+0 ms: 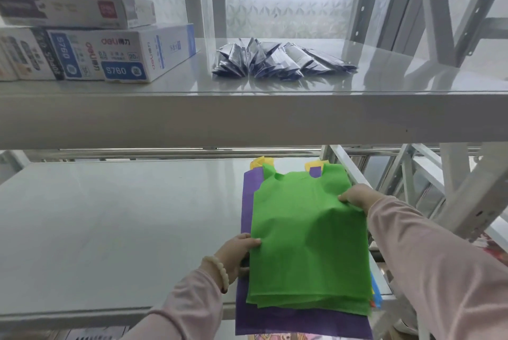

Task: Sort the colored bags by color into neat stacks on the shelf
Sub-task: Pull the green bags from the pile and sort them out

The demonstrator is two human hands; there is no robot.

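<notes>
1. Gripping is confirmed on both sides. The fingers point(253, 242) of the left hand point(238, 254) pinch the near-left edge of the green bags point(310, 243), thumb on top, the rest hidden under the fabric.
2. The fingers point(345, 198) of the right hand point(358, 198) pinch the far-right edge of the same bundle. The thumb shows on top; the others cannot be seen.
3. Between the two sets of fingers the green bags bow upward slightly. There are several layers, and their near edges are fanned rather than flush.
4. Directly beneath the fingers lie the purple bags point(275, 321), which overhang the near edge of the shelf point(110, 229). Beyond the fingers, the handles of the yellow bags point(258, 162) show from underneath.
5. The shelf surface runs on to the left of the left fingers. That is judged the likely place for a separate green stack.
6. Recommendation: keep both pinches level and take up every green layer. Lift the bundle free of the purple bags before moving it sideways.
7. Recommendation: once it is set down, flatten the bow and square the fanned edges against each other.
8. Risk: the fabric looks thin and limp, so lower layers may slip from the pinch. Dragging could also pull the overhanging purple bags off the shelf.
9. Above the fingers, the upper shelf point(247, 116) carries boxes point(121, 56) and packets point(280, 60). Headroom looks limited, so a low lift is advised.
</notes>
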